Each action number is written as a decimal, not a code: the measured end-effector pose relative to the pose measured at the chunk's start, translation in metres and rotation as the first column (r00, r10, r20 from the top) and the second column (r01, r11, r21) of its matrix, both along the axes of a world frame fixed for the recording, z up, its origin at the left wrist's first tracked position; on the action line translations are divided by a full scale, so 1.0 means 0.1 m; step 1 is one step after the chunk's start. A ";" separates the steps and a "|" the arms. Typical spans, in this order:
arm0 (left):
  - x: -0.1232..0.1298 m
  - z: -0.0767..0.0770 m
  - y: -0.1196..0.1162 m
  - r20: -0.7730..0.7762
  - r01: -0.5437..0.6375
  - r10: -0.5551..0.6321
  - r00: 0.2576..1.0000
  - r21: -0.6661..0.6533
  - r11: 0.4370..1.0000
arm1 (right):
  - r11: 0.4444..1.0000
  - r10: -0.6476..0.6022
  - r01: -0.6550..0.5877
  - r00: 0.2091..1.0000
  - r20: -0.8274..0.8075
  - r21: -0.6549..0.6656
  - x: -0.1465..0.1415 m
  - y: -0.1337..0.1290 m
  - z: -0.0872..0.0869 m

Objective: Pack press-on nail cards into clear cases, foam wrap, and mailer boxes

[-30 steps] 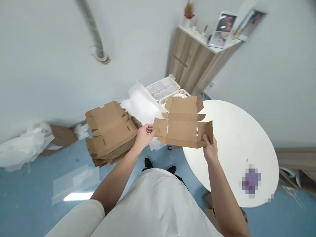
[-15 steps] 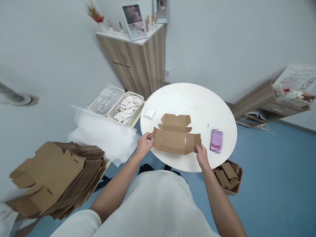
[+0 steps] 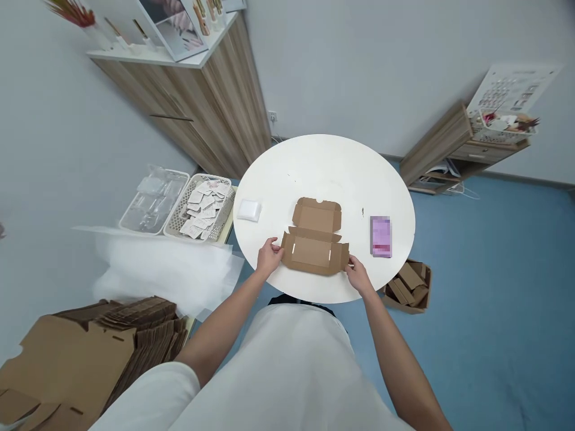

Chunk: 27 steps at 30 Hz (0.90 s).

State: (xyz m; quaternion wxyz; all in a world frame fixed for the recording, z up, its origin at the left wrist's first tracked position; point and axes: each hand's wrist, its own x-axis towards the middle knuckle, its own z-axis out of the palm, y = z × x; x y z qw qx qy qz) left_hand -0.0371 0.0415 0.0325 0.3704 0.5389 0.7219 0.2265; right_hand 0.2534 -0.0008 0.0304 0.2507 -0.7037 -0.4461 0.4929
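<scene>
A partly folded brown cardboard mailer box (image 3: 311,252) lies on the round white table (image 3: 327,167), its lid panel spread away from me and its side flaps raised. My left hand (image 3: 270,256) pinches the left side flap between thumb and fingers. At the opposite end, my right hand (image 3: 358,274) grips the right side flap, with some fingertips hidden behind the cardboard. A small white packet (image 3: 249,210) sits on the table's left side. To the right of the box is a purple, pixelated phone-sized item (image 3: 381,237).
Left of the table are a basket of white cards (image 3: 204,206), a tray of clear bags (image 3: 155,200), white wrapping sheets (image 3: 166,263) and a stack of flat cardboard boxes (image 3: 85,353). A carton of folded boxes (image 3: 409,286) stands on the floor at right. Behind is a wooden cabinet (image 3: 188,108).
The side flaps have been bent further up and inward, and both hands have come closer together. The box now rests flatter on the table. My view has shifted.
</scene>
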 end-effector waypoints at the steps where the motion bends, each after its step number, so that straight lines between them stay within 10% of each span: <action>1: -0.01 -0.03 0.01 0.002 0.010 -0.010 1.000 -0.010 1.000 | 1.000 0.002 -0.002 1.000 0.031 -0.010 0.00 0.00 0.00; 7: -0.11 -0.04 -0.08 -0.228 0.197 -0.161 0.960 0.143 0.970 | 0.999 -0.021 0.029 0.938 0.347 -0.019 0.03 -0.02 0.01; 14: -0.04 0.07 -0.25 -0.400 0.650 -0.567 0.720 0.105 0.752 | 0.999 0.042 -0.030 0.873 0.486 -0.032 0.01 -0.03 0.13; 27: 0.27 0.03 -0.01 -0.539 0.712 -0.624 0.566 -0.063 0.699 | 0.963 0.249 -0.268 0.897 0.366 0.001 0.00 0.94 0.13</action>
